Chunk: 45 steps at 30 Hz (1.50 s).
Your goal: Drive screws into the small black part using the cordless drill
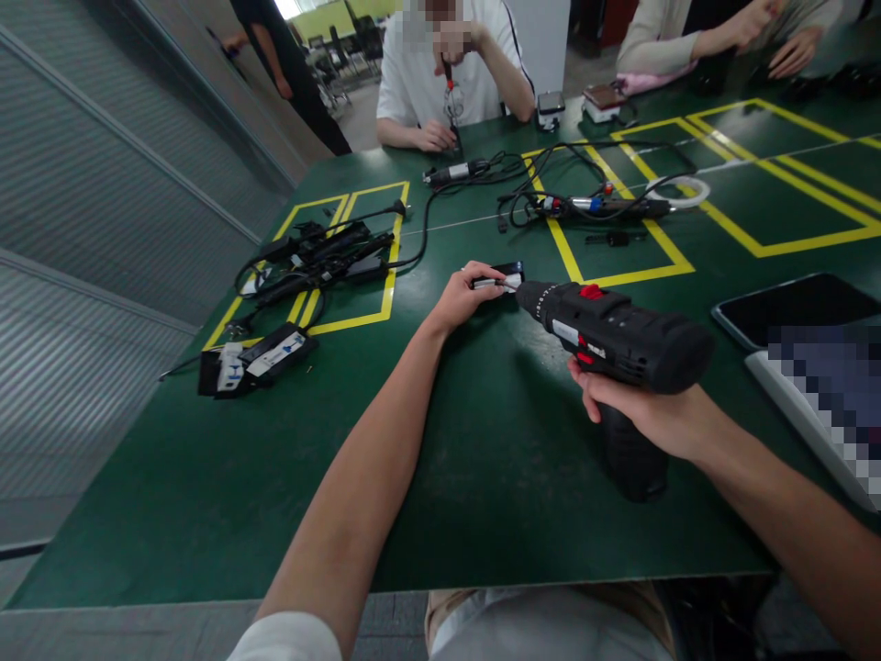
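My right hand [640,413] grips the handle of a black cordless drill [619,330] with red buttons. The drill's chuck points left, and a thin bit reaches toward a small black case with a white label [513,274]. That case lies on the green table, and my left hand [473,292] is closed on its near left side, fingers close to the bit's tip. Whether the bit touches the case cannot be made out. My left forearm rests along the tabletop.
Black adapters and cables [330,257] lie at left by labelled black boxes [265,360]. Corded tools [585,206] and a white ring [681,191] lie farther back. A dark tablet [805,308] is at right. Across the table, a person [451,92] handles a red-and-black tool.
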Tool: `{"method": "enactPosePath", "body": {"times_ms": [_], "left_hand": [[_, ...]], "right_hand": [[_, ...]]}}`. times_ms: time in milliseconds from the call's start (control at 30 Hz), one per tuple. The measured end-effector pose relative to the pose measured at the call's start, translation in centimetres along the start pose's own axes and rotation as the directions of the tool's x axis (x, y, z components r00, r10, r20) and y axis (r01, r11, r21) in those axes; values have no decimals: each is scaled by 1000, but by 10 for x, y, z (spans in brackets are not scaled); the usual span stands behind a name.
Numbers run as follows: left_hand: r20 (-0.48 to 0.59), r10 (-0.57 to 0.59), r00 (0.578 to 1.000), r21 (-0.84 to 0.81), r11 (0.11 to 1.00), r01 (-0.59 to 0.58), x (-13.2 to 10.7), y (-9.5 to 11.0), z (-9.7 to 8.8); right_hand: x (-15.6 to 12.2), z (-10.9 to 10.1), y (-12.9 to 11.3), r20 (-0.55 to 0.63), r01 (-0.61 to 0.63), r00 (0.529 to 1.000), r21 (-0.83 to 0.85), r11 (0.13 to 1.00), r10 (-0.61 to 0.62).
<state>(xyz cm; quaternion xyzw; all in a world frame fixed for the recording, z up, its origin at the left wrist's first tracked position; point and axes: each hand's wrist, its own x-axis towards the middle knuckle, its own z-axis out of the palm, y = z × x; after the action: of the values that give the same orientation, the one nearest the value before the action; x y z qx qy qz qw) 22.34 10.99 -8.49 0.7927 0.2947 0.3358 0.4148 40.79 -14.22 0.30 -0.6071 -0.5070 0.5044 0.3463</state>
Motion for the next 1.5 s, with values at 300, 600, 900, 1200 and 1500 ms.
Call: {"method": "enactPosePath", "body": {"times_ms": [300,600,900,1200,1500], "left_hand": [[-1,7,1000,-8,1000,-7,0,-3,0],[-3,11,1000,-17,1000,-11,0,0,0],[-4,-5,1000,-11,1000,5,0,2,1],[-1,14,1000,-10,1000,-14,1,-2,0],[13,11,1000,5,1000,-11,1,-3,-1]], "right_hand": [[0,-1,2,22,33,999,-15,999,-32],[-2,1,-1,9,40,999,5,999,-40],[-2,2,0,10,19,1000,8,1000,-19],[-1,2,3,25,11,1000,9,1000,-12],[0,4,4,12,10,1000,1,1000,-10]]}}
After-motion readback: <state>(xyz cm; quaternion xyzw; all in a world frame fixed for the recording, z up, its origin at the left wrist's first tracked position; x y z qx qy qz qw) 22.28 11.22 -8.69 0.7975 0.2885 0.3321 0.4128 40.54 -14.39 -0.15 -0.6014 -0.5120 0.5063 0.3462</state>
